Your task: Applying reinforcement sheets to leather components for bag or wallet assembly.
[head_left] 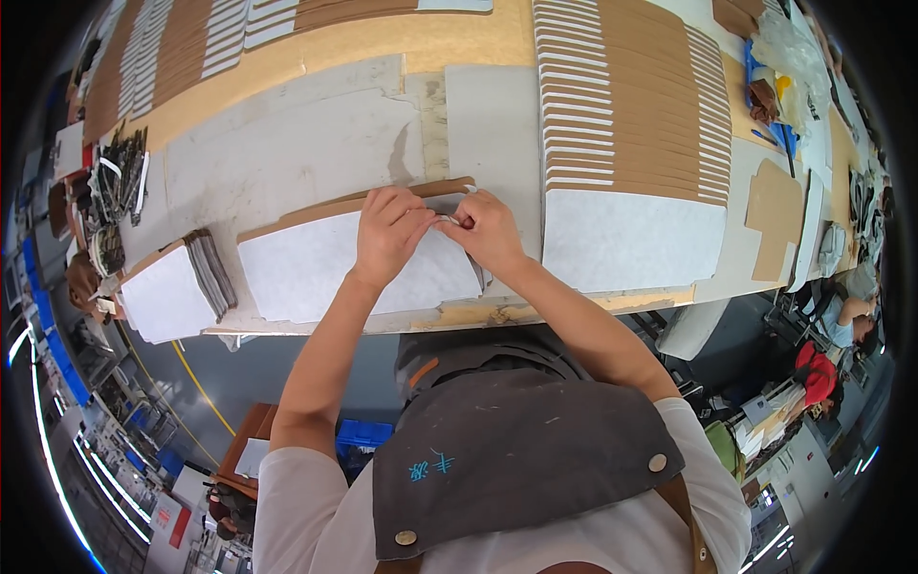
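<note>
My left hand [385,239] and my right hand [488,230] meet in front of me, both closed in a pinch. Between their fingertips shows a small pale edge, too covered by the fingers to name. They work over the right end of a white panel pile [306,263] with brown edges, which lies along the table's near side. A grey surface peeks out just behind the fingertips. To the left stands a smaller pile of white pieces with grey sides [172,287]. Right of my right hand, a long row of overlapping brown and white panels [636,234] reaches toward the far side.
The worktable [277,129] has grey sheets over a yellowish board. More brown-and-white panels [177,48] line the far left, near a heap of dark strips [122,177]. At right lie a brown cut-out piece [775,220] and clear plastic bags [794,57]. Other people sit at far right.
</note>
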A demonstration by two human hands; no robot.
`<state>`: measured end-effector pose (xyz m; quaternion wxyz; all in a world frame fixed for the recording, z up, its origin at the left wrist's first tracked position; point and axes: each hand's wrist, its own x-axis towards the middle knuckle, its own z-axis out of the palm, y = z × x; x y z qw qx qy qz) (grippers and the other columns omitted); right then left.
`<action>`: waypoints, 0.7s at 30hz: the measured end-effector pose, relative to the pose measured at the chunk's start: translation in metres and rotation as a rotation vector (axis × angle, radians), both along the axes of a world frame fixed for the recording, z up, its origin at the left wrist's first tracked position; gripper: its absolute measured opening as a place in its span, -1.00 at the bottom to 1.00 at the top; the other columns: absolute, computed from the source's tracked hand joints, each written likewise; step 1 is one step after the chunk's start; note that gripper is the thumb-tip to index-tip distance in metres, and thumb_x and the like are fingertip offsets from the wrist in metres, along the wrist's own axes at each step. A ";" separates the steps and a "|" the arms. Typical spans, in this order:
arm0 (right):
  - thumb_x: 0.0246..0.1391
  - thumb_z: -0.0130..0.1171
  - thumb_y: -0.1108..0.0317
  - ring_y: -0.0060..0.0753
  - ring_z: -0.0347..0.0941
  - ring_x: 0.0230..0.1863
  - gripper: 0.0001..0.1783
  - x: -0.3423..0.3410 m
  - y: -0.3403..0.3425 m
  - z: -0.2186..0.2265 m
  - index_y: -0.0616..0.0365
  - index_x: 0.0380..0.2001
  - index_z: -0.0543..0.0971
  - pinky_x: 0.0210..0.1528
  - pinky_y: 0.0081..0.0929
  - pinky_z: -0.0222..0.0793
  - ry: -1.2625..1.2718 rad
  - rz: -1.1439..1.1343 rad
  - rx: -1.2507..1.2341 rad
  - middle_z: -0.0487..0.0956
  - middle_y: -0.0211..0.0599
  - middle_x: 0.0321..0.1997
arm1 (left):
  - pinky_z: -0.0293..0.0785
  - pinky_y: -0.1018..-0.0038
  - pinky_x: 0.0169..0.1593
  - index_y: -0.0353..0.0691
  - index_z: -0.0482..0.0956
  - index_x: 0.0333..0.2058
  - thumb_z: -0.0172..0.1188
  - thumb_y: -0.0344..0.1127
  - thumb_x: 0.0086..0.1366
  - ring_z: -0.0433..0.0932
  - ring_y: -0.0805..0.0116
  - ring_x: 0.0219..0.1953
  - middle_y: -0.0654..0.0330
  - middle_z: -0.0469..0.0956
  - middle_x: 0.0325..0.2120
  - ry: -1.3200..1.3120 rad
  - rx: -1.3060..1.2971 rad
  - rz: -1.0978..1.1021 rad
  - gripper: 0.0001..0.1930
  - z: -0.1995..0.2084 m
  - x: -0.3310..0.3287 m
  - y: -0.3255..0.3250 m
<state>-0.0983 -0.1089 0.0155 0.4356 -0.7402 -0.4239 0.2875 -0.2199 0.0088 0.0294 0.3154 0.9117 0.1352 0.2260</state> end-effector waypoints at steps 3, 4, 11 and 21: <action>-0.37 0.33 0.40 -0.30 0.26 -0.43 -0.75 -0.004 0.007 0.007 0.16 -0.64 0.42 -0.38 -0.40 0.20 -0.075 -0.068 -0.011 0.37 -0.32 -0.53 | 0.27 0.39 -0.27 -0.21 0.49 -0.55 0.27 -0.50 -0.21 0.40 0.27 -0.33 0.27 0.45 -0.49 -0.032 0.085 0.066 -0.82 0.004 -0.005 -0.003; -0.39 0.32 0.39 -0.26 0.27 -0.33 -0.75 -0.006 0.010 0.011 0.12 -0.58 0.45 -0.27 -0.36 0.20 -0.196 -0.155 0.075 0.39 -0.32 -0.41 | 0.28 0.38 -0.24 -0.21 0.49 -0.54 0.27 -0.48 -0.19 0.40 0.28 -0.34 0.27 0.45 -0.50 -0.037 0.088 0.083 -0.83 0.005 -0.006 -0.004; -0.40 0.28 0.41 -0.27 0.28 -0.23 -0.71 -0.005 -0.011 0.019 0.12 -0.45 0.49 -0.17 -0.37 0.21 -0.328 0.187 0.125 0.41 -0.35 -0.31 | 0.25 0.33 -0.01 -0.19 0.45 -0.42 0.29 -0.38 -0.10 0.42 0.30 -0.35 0.28 0.46 -0.51 0.096 -0.149 -0.132 -0.77 0.015 -0.011 0.003; -0.02 0.12 0.38 -0.54 0.35 -0.56 -0.85 0.041 -0.071 0.059 0.25 -0.42 0.50 -0.50 -0.63 0.25 0.352 -0.240 -0.090 0.48 -0.41 -0.53 | 0.32 0.34 -0.38 -0.26 0.49 -0.50 0.30 -0.26 -0.16 0.43 0.09 -0.47 0.04 0.47 -0.55 0.887 -0.121 -0.274 -0.74 0.032 -0.085 0.130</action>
